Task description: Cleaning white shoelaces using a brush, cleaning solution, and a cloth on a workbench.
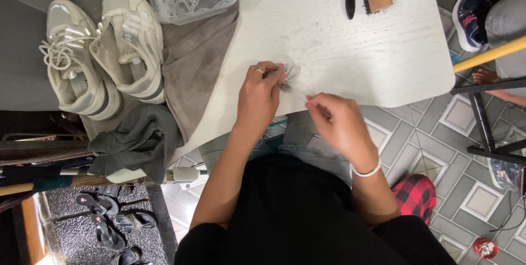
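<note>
Head view: above the table edge (pixel 383 98), the left hand (pixel 260 98) pinches a bunched white lace (pixel 290 73); the right hand (pixel 334 117) grips its strand, stretched diagonally between them.

Even, bright indoor light falls from above on the white wood-grain tabletop (pixel 350 40), which reads pale and slightly washed out. Shadows are soft and short. The lower left of the frame is dim. Focus is fairly sharp throughout, with mild wide-angle bending at the edges.
</note>
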